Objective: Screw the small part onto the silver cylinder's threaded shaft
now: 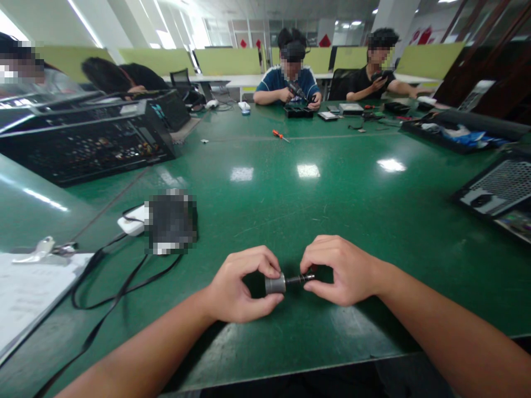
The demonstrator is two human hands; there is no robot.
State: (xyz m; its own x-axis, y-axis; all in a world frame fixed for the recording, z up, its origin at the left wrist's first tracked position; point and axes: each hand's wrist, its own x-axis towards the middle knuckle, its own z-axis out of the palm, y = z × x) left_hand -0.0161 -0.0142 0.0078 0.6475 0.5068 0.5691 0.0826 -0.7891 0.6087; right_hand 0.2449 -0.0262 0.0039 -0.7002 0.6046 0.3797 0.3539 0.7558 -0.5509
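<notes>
Just above the near part of the green table, my left hand (232,284) pinches a short grey metal cylinder (272,285) between thumb and fingers. A thin dark rod (294,279) extends to the right from the cylinder, in line with it and lying roughly level. At the rod's shiny far end, my right hand (344,270) closes its thumb and forefinger on it. Whether rod and cylinder are one piece or fitted together, I cannot tell.
A clipboard with paper (37,293) and a black strap (118,298) lie to the left. An orange screwdriver (279,134) rests farther back. Computer cases (91,138) stand left, another case (498,185) right. Several people sit around the table, one handling a black part (298,111).
</notes>
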